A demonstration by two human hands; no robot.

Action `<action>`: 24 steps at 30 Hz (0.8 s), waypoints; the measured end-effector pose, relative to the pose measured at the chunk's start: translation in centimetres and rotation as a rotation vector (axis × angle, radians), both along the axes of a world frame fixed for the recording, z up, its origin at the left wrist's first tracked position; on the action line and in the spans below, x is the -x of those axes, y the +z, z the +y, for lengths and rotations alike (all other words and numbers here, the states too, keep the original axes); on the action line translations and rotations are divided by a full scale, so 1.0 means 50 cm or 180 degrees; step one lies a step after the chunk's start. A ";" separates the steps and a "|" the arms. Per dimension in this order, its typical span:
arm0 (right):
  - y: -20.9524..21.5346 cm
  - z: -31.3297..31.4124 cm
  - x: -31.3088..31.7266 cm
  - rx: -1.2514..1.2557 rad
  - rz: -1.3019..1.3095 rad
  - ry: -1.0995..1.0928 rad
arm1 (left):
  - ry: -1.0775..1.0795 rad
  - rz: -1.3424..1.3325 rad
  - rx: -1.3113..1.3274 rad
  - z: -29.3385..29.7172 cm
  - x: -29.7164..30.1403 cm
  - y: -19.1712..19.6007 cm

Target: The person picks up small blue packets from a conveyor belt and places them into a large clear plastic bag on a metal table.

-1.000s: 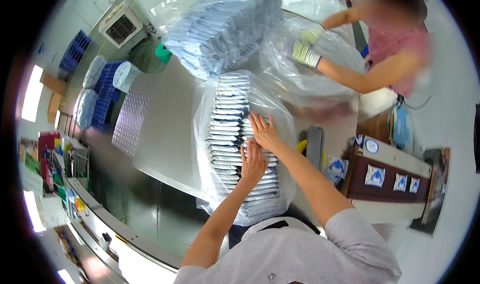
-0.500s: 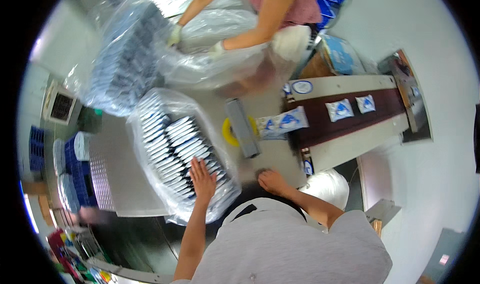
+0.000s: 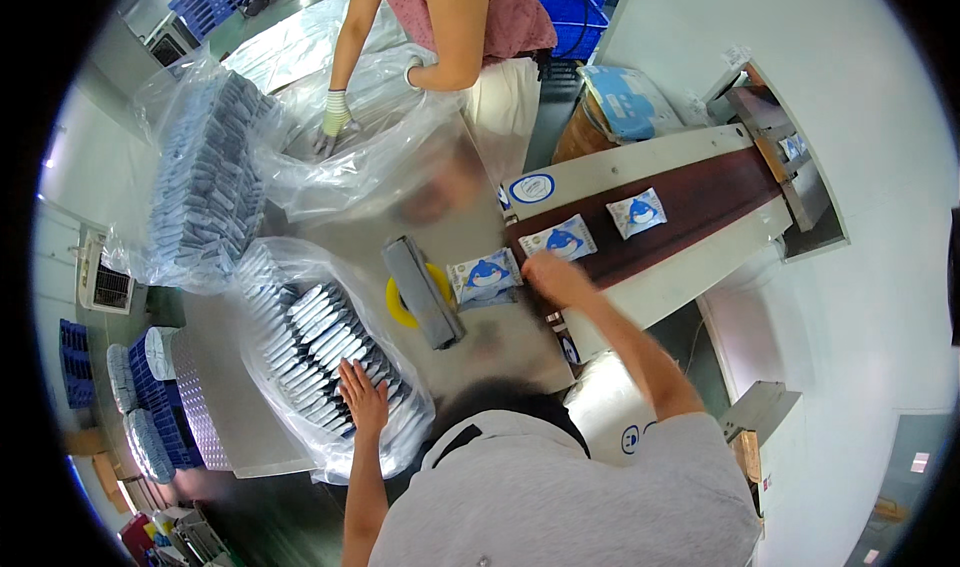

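The right hand (image 3: 555,272), blurred (grip unclear), reaches the white-and-blue packet (image 3: 485,277) at the conveyor belt (image 3: 700,202) end; take it flat. The left hand (image 3: 365,399), open, presses the bagged stack (image 3: 320,352); keep the rows steady.

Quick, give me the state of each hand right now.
Left hand: open, flat on the bag of packets.
Right hand: blurred, reaching by the packet at the belt end; grip cannot be told.

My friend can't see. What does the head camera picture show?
A person's right hand reaches for a blue-and-white packet beside a dark conveyor belt, while the left hand rests flat on a clear bag of stacked packets. Across the metal table, a co-worker's gloved hand handles another plastic bag.
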State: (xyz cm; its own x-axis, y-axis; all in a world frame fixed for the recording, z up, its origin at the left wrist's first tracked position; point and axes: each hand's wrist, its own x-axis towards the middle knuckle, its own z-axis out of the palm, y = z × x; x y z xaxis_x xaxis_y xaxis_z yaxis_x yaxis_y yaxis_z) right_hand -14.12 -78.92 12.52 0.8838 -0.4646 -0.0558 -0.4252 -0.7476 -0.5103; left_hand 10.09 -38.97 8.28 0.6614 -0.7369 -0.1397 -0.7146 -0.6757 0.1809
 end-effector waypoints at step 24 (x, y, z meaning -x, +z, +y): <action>-0.140 -0.115 -0.302 -0.1484 0.1867 0.1930 | 0.2001 0.5331 0.1822 -0.325 0.295 -0.082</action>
State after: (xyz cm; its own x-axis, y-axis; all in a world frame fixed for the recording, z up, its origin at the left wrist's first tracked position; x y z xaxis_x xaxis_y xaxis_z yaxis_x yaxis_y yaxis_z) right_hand 1.00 -84.69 5.51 0.7389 0.2425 -0.6286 -0.3154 -0.6999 -0.6408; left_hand -4.68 -55.24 4.20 0.2757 -0.6582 -0.7006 0.7142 -0.3475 0.6075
